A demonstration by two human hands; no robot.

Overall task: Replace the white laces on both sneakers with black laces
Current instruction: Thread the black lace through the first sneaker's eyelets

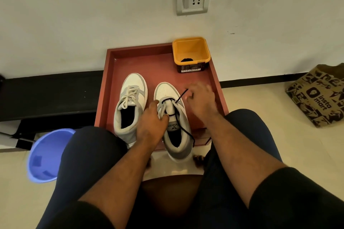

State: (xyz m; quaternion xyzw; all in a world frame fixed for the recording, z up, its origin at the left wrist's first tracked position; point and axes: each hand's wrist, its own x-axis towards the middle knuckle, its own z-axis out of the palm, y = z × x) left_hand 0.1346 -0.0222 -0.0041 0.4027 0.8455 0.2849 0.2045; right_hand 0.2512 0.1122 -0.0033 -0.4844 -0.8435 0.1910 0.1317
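Black lace pinched by R hand; L hand grips sneaker.

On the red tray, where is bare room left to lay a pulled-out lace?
Bare tray: the far strip between its back rim and the sneaker toes, left of the yellow tub. Crowded: the near half, where both sneakers and both hands sit.
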